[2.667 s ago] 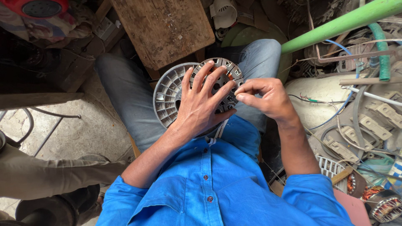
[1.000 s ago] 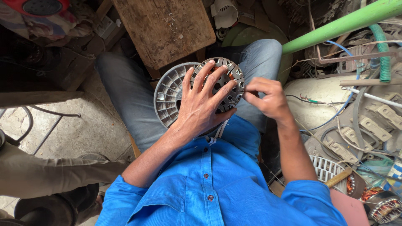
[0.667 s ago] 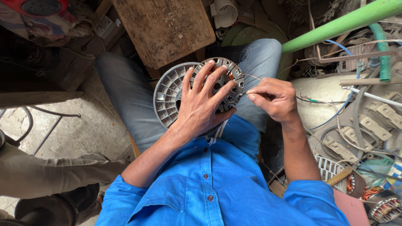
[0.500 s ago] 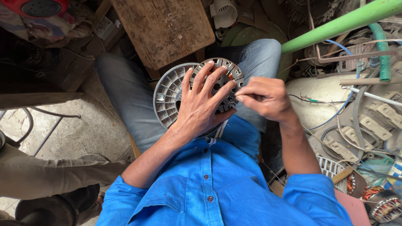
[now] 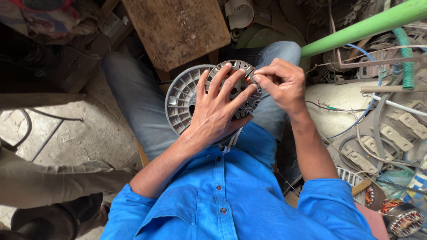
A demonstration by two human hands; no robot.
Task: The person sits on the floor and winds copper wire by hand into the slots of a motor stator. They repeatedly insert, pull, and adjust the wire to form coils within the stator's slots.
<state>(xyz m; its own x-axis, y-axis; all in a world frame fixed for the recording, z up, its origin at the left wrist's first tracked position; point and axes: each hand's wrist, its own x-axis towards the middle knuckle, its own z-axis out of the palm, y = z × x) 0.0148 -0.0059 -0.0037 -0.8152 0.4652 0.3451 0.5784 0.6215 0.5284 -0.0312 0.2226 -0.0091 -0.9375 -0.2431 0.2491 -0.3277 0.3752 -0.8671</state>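
Note:
A round slotted metal stator [image 5: 243, 84] lies on a grey ribbed motor housing [image 5: 181, 100] resting on my lap. My left hand [image 5: 218, 111] is spread flat over the stator, fingers apart, pressing it down. My right hand [image 5: 280, 82] is at the stator's upper right edge, thumb and fingers pinched together on its rim; a thin wire seems to be between the fingertips, but it is too fine to make out. I wear a blue shirt and jeans.
A worn wooden board [image 5: 178, 29] lies just beyond my knees. A green pipe [image 5: 364, 26] slants across the upper right. Tangled wires, plastic parts and another wound stator [image 5: 402, 218] crowd the right side. Another person's trouser leg [image 5: 49, 182] is at the lower left.
My right hand pulled a little away to the right, then came back to the stator's rim with fingers pinched. My left hand has stayed spread on the stator.

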